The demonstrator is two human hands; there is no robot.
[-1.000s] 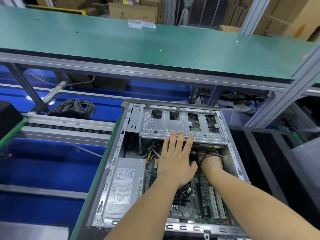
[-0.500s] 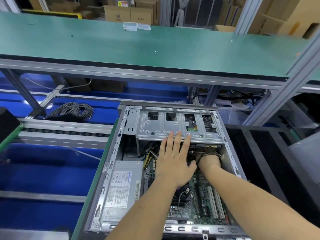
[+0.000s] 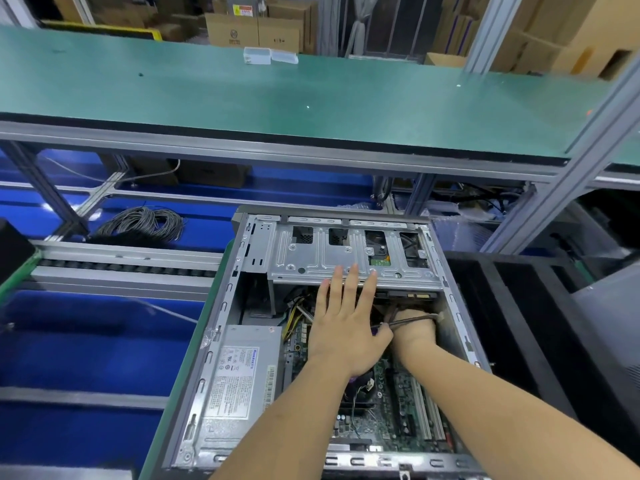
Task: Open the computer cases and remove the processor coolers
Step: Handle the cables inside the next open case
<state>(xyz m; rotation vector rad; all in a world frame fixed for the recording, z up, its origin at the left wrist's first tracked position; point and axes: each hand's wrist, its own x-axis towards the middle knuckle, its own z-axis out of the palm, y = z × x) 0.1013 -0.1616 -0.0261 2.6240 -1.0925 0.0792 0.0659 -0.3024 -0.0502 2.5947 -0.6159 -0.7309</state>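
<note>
An open grey computer case lies on its side in front of me, its green motherboard exposed. My left hand is spread flat with straight fingers, fingertips on the edge of the silver drive cage. My right hand reaches down under the drive cage among brown cables; its fingers are hidden. Part of the dark processor cooler shows beneath my left wrist, mostly covered by my arm.
A silver power supply fills the case's left side. A green workbench spans the back, with a small clear box on it. A coil of grey cable lies at the left. Black foam trays stand to the right.
Both hands stay in nearly the same place inside the case. The view has shifted slightly; my left fingers still lie on the drive cage edge.
</note>
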